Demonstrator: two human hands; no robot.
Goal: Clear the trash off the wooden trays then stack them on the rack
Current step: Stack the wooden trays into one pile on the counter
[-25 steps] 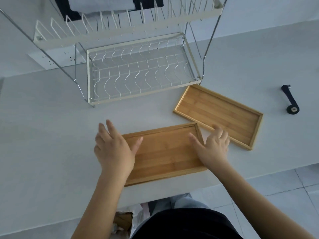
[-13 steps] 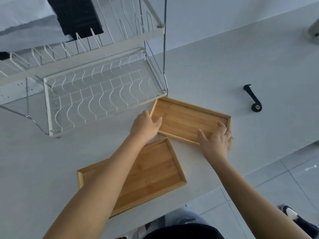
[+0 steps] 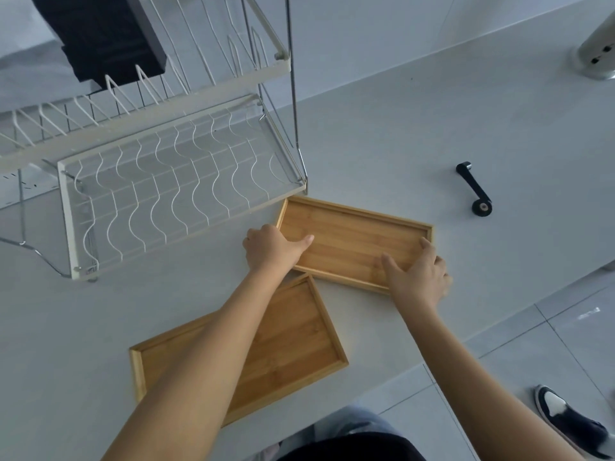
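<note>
Two bamboo trays lie flat on the grey counter. The far tray (image 3: 352,237) sits just right of the white wire dish rack (image 3: 173,191). My left hand (image 3: 271,249) grips its left end, thumb inside the rim. My right hand (image 3: 416,274) holds its near right corner, fingers spread over the edge. The near tray (image 3: 299,337) rests by the counter's front edge, partly hidden under my left forearm. Neither tray shows any trash in its visible part.
The rack has two tiers; a black object (image 3: 100,38) stands on the upper tier. A black crank handle (image 3: 476,193) lies on the counter to the right. A metal post base (image 3: 599,58) is at far right. The counter edge (image 3: 466,341) runs diagonally; a shoe (image 3: 569,420) on the tiled floor.
Both hands left the near tray and moved onto the far tray, then tightened their hold on its ends. The view swung right and closer.
</note>
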